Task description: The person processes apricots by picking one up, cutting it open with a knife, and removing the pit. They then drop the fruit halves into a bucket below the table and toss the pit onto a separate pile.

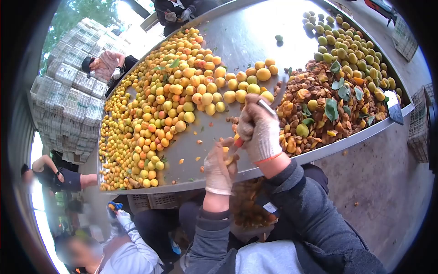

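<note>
My left hand (219, 166), in a whitish glove, is closed around an apricot (226, 149), mostly hidden by the fingers. Just above and to its right, my gloved right hand (260, 128) makes a fist around a small hand tool (266, 108). A silvery end of the tool shows above the fist, and a red part below it comes close to the left fingers; its exact kind is hidden. Both hands are over the near edge of a metal table (187, 166). Whole apricots (178, 91) lie heaped to the left, and a pile of split fruit and stones (310, 100) lies to the right.
Greener apricots (351, 50) fill the table's far right corner. A phone-like device (393, 107) rests on the right rim. Below the table stands a crate of fruit (251, 205). A co-worker (123, 251) sits at left; others are beyond. Stacked crates (73, 96) rise behind.
</note>
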`<state>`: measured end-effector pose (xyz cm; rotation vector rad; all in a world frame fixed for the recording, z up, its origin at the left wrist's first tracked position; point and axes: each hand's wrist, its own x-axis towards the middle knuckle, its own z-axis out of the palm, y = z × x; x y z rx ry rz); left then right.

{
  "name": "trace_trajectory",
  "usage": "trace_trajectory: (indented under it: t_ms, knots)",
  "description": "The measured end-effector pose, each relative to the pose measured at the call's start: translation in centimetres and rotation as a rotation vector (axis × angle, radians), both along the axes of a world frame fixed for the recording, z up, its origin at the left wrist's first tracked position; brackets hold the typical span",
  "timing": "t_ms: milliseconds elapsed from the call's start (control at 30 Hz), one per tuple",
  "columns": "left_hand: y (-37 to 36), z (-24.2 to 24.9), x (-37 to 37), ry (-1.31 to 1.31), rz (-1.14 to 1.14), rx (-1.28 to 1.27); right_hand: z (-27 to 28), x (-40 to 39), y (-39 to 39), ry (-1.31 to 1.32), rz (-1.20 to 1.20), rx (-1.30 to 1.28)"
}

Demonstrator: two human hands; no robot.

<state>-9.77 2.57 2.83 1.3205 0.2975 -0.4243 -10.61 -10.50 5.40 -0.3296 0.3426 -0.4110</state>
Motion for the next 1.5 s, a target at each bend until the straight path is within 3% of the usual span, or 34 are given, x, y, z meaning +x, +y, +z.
trace_trajectory:
  t_ms: [67, 233, 333, 367, 433, 500, 600, 633, 700, 733, 800, 833, 900, 967, 1033, 1067, 1100, 1167, 1200, 1233, 1300, 1400, 1433, 1500]
  knots:
    - [0.6, 1.1, -0.4, -0.009, -0.052, 0.036, 0.6, -0.7, -0.5, -0.15, -0.097, -0.015]
    - [0.0, 1.1, -0.7, 0.016, -0.154, 0.042, 0.8, -1.3, 0.4, -0.029, -0.174, -0.245]
    - [-1.0, 1.1, -1.2, -0.131, -0.068, 0.145, 1.9, -2.4, 0.7, 0.013, -0.192, -0.624]
    - [-1.2, 1.7, -1.4, -0.132, -0.072, 0.2, 1.7, -2.3, 0.8, 0.014, -0.193, -0.622]
    - [-1.7, 1.4, -1.6, -0.132, -0.078, 0.257, 1.5, -2.0, 0.9, -0.142, -0.4, -1.114]
    - [-2.1, -0.3, -1.8, -0.287, 0.043, 0.123, 1.9, -2.0, 1.0, -0.147, -0.266, -1.09]
    - [-1.5, -0.3, -2.4, -0.183, -0.097, 0.035, 2.3, -1.3, -0.5, 0.135, 0.147, -0.49]
    - [-1.2, -0.8, -2.2, -0.178, -0.098, 0.037, 1.2, -0.4, -0.6, 0.101, 0.109, -0.409]
    - [-1.0, -1.3, -1.4, -0.938, -0.408, 0.947, -0.1, 0.8, -0.6, 0.169, 0.073, -0.313]
    - [-1.0, -0.7, -1.2, -0.94, -0.406, 0.948, -0.4, 1.0, -0.8, 0.166, 0.073, -0.314]
    - [-1.1, 0.8, -1.2, 0.087, -0.089, -0.043, -0.9, 1.0, -1.1, 0.135, 0.209, 0.059]
    - [-0.6, 0.4, -0.9, 0.084, -0.086, -0.044, -1.6, 1.3, -0.8, 0.132, 0.212, 0.057]
    - [0.8, -1.3, 0.2, 0.1, -0.259, -0.312, -3.2, 2.0, -0.2, 0.021, 0.123, 0.232]
    - [1.7, -2.6, 1.5, 0.079, -0.207, -0.343, -3.1, 1.8, -0.3, -0.035, 0.101, 0.273]
    - [1.7, -2.6, 2.0, 0.058, -0.149, -0.374, -1.6, 1.2, -0.7, 0.078, -0.08, 0.063]
    - [1.2, -2.2, 2.3, -0.038, -0.099, -0.323, -0.7, 0.8, -1.1, 0.228, -0.005, -0.154]
    - [0.9, -1.8, 2.4, -0.133, -0.05, -0.27, -1.0, 0.9, -0.7, 0.224, -0.005, -0.155]
    - [0.9, -0.7, 2.4, -0.15, -0.068, -0.204, -2.0, 1.1, 0.8, 0.042, 0.047, -0.77]
    - [0.9, -0.5, 2.4, -0.161, -0.082, -0.135, -0.6, 0.2, 1.1, 0.06, 0.224, -0.679]
    - [0.8, -0.5, 2.5, -0.162, -0.083, -0.137, -1.9, 0.3, 1.3, 0.096, 0.248, -1.062]
    - [0.4, -0.6, 3.0, -0.089, -0.081, -0.41, -1.2, -0.6, 1.2, 0.149, 0.172, -1.635]
    - [1.3, -2.6, 3.3, -0.194, -0.153, -0.436, -1.8, -0.5, 0.4, 0.295, 0.136, -1.84]
    - [1.5, -2.7, 3.2, -0.196, -0.153, -0.435, -1.2, -0.8, -0.1, 0.381, 0.186, -1.8]
    - [1.4, -2.7, 3.0, -0.116, -0.154, -0.412, -1.1, -1.1, -0.4, 0.211, 0.164, -1.687]
